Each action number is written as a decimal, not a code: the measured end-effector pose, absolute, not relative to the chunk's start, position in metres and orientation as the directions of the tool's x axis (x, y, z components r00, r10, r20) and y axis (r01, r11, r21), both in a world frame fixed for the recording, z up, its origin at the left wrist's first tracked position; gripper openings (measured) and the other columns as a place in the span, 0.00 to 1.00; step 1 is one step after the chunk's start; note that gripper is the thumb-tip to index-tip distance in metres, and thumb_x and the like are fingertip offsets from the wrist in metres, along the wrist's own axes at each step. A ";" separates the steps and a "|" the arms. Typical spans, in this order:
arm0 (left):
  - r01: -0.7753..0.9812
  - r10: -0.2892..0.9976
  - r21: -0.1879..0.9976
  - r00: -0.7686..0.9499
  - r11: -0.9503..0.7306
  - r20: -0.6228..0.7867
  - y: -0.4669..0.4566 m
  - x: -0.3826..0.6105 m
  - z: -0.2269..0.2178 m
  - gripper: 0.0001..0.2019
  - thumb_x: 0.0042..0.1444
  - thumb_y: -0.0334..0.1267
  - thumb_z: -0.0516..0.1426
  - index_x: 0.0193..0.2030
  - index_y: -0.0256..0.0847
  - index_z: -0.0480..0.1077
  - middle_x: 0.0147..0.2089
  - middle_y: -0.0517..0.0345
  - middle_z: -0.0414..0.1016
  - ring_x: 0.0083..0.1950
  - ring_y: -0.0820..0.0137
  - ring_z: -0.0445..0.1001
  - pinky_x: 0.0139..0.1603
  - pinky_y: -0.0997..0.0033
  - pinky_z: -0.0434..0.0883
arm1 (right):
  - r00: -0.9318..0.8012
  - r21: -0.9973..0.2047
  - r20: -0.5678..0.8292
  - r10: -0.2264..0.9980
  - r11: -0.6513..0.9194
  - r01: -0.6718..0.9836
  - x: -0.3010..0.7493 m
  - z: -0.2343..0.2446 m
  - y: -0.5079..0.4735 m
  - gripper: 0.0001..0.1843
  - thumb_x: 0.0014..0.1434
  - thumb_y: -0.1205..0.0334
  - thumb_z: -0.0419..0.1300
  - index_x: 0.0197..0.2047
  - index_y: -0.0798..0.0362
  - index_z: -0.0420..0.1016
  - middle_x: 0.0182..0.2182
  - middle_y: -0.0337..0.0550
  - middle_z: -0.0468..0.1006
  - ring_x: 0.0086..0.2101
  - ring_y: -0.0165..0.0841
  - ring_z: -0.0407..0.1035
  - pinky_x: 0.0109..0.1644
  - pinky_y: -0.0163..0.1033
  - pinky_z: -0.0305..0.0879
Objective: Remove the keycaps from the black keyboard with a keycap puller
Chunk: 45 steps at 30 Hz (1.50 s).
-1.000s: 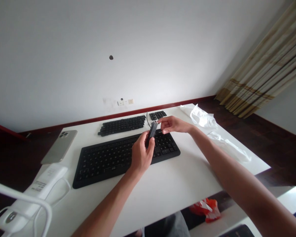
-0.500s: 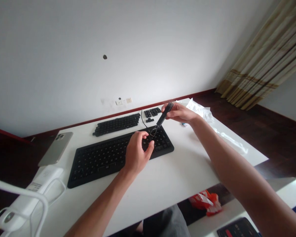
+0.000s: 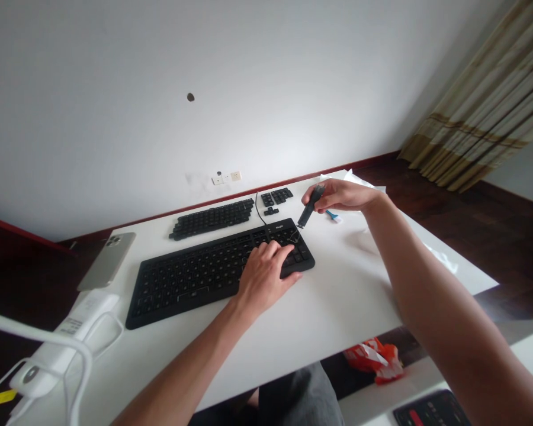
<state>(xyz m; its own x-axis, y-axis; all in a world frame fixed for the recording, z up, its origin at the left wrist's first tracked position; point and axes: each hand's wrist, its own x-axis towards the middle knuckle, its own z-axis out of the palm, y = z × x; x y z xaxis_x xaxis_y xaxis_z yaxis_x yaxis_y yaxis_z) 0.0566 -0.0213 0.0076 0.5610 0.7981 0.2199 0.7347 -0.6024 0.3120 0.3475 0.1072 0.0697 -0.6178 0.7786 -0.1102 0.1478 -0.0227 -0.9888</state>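
Observation:
A black keyboard (image 3: 195,266), its keycaps largely off so the switches show, lies on the white table. Across its right part rests my left hand (image 3: 266,269), fingers spread over the number pad side and thumb near the front edge; it is open. My right hand (image 3: 331,195) is closed around the black handle of a keycap puller (image 3: 311,207), whose wire loops point down at the keyboard's upper right corner. Behind the keyboard, removed keycaps (image 3: 213,218) are laid out in rows, with smaller groups of keycaps (image 3: 278,196) to their right.
A phone (image 3: 109,260) lies at the left edge, near a white power strip (image 3: 66,337) with a cable. Right of the keyboard are a small blue brush (image 3: 334,216) and white plastic wrapping (image 3: 442,258). An orange packet (image 3: 375,359) sits below the table's front edge.
My right hand has moved the keycap puller right, toward the keyboard's corner. My left hand has shifted right and flattened out, its fingers spreading over the number pad side. The camera view has shifted slightly.

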 end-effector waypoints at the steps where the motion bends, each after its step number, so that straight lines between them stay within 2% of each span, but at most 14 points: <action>1: 0.731 0.801 0.329 0.559 -0.598 0.215 -0.020 0.057 0.008 0.28 0.61 0.49 0.68 0.65 0.46 0.71 0.51 0.54 0.75 0.53 0.59 0.72 0.57 0.55 0.70 | -0.613 -0.985 -0.134 0.779 -0.039 0.166 0.349 0.069 0.108 0.20 0.51 0.60 0.77 0.47 0.55 0.84 0.34 0.41 0.80 0.31 0.29 0.71 0.36 0.35 0.69; 6: 0.721 0.833 0.431 0.529 -0.543 0.163 -0.018 0.060 0.010 0.27 0.58 0.46 0.71 0.62 0.46 0.72 0.51 0.56 0.76 0.53 0.59 0.72 0.56 0.56 0.70 | -0.596 -0.974 -0.194 0.779 -0.079 0.213 0.348 0.067 0.108 0.19 0.50 0.59 0.78 0.45 0.54 0.84 0.33 0.40 0.78 0.33 0.30 0.71 0.38 0.35 0.70; 12: 0.724 0.836 0.435 0.527 -0.535 0.151 -0.019 0.061 0.012 0.26 0.59 0.46 0.70 0.62 0.46 0.72 0.51 0.56 0.77 0.54 0.58 0.72 0.57 0.54 0.70 | -0.614 -0.975 -0.183 0.767 -0.060 0.216 0.341 0.065 0.107 0.19 0.51 0.58 0.77 0.46 0.53 0.85 0.32 0.39 0.77 0.34 0.30 0.70 0.39 0.35 0.69; 21: 0.736 0.811 0.344 0.553 -0.584 0.192 -0.021 0.059 0.008 0.26 0.63 0.49 0.67 0.65 0.45 0.71 0.51 0.55 0.76 0.53 0.59 0.72 0.55 0.55 0.70 | -0.655 -0.962 -0.190 0.731 -0.006 0.273 0.336 0.070 0.103 0.19 0.52 0.54 0.76 0.46 0.52 0.86 0.33 0.40 0.80 0.34 0.31 0.73 0.41 0.36 0.72; 28: 0.724 0.747 0.187 0.628 -0.664 0.220 -0.033 0.062 0.007 0.25 0.70 0.44 0.60 0.71 0.46 0.66 0.48 0.54 0.73 0.49 0.61 0.70 0.49 0.57 0.68 | -0.730 -0.937 -0.158 0.665 0.132 0.324 0.330 0.083 0.097 0.19 0.58 0.51 0.72 0.49 0.51 0.86 0.46 0.45 0.85 0.43 0.35 0.77 0.46 0.36 0.75; 34: 0.728 0.745 0.166 0.632 -0.665 0.215 -0.035 0.064 0.009 0.25 0.70 0.44 0.59 0.71 0.44 0.66 0.47 0.53 0.72 0.48 0.60 0.70 0.48 0.57 0.69 | -0.784 -0.918 -0.239 0.573 0.130 0.374 0.317 0.086 0.091 0.20 0.61 0.49 0.70 0.52 0.50 0.85 0.51 0.47 0.84 0.49 0.40 0.78 0.51 0.40 0.77; 40: 0.731 0.749 0.169 0.628 -0.661 0.210 -0.036 0.065 0.010 0.26 0.69 0.43 0.60 0.71 0.43 0.66 0.47 0.52 0.73 0.49 0.60 0.70 0.49 0.58 0.69 | -0.781 -0.889 -0.366 0.506 0.060 0.455 0.303 0.082 0.087 0.23 0.61 0.47 0.70 0.53 0.52 0.85 0.48 0.50 0.85 0.47 0.40 0.79 0.50 0.42 0.78; 45: 0.733 0.749 0.161 0.628 -0.660 0.212 -0.036 0.065 0.009 0.26 0.69 0.43 0.61 0.71 0.42 0.66 0.48 0.52 0.73 0.49 0.59 0.70 0.49 0.57 0.69 | -0.778 -0.860 -0.371 0.507 0.130 0.494 0.294 0.091 0.078 0.20 0.61 0.48 0.69 0.50 0.51 0.86 0.47 0.48 0.86 0.43 0.39 0.79 0.48 0.42 0.77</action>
